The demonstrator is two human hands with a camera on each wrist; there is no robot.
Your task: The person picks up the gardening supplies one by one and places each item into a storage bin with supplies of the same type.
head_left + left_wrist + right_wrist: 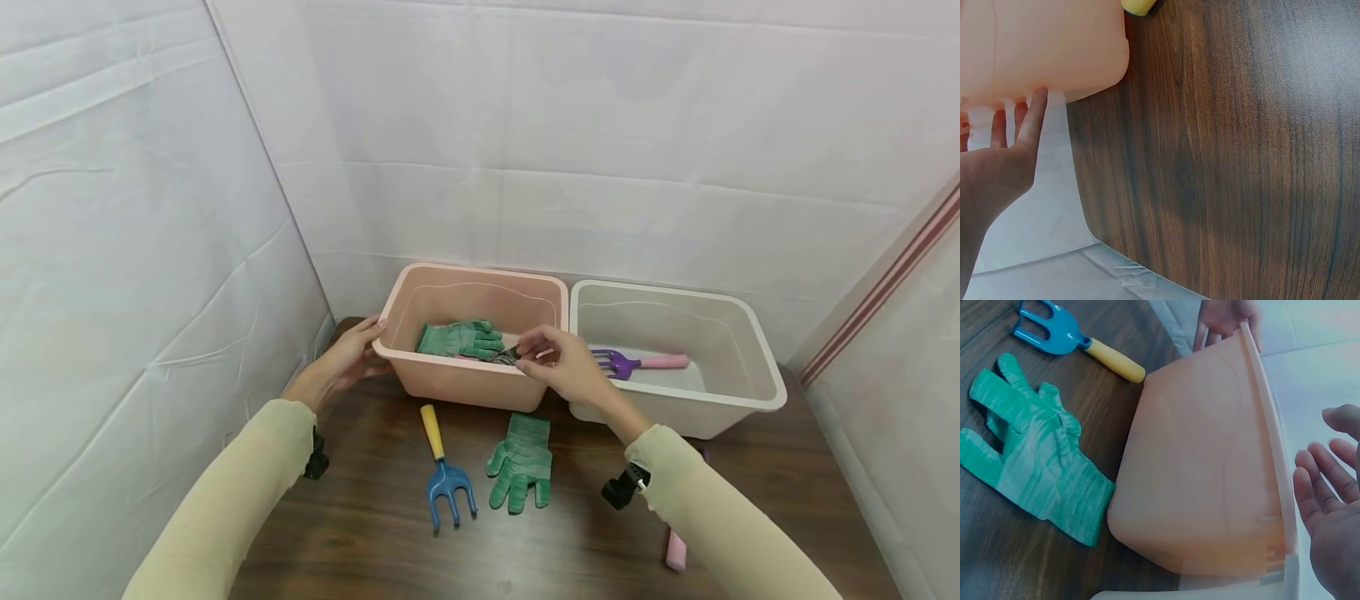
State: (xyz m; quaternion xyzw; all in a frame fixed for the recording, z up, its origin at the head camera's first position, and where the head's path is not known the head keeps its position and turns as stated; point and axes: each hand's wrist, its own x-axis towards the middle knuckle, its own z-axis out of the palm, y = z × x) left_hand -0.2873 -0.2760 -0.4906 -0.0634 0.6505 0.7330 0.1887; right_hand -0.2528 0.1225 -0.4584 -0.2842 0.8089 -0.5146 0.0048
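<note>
My left hand point(348, 354) grips the left end of the peach bin point(465, 383), with digits on its rim and fingers along the outer wall. Inside the bin lie a green glove point(459, 338) and a dark, crumpled item point(506, 357), partly hidden by the front rim. My right hand point(562, 362) is over the bin's front right rim, close to that dark item. In the right wrist view its fingers point(1319, 472) are loosely bent and apart from the thumb, with nothing between them.
A whitish bin point(675, 400) stands right of the peach one, holding a purple fork with a pink handle point(663, 362). On the table lie a blue fork point(447, 482) with a yellow handle, another green glove point(521, 462) and a pink handle point(677, 552) partly under the right forearm. White sheeting point(525, 125) surrounds the table.
</note>
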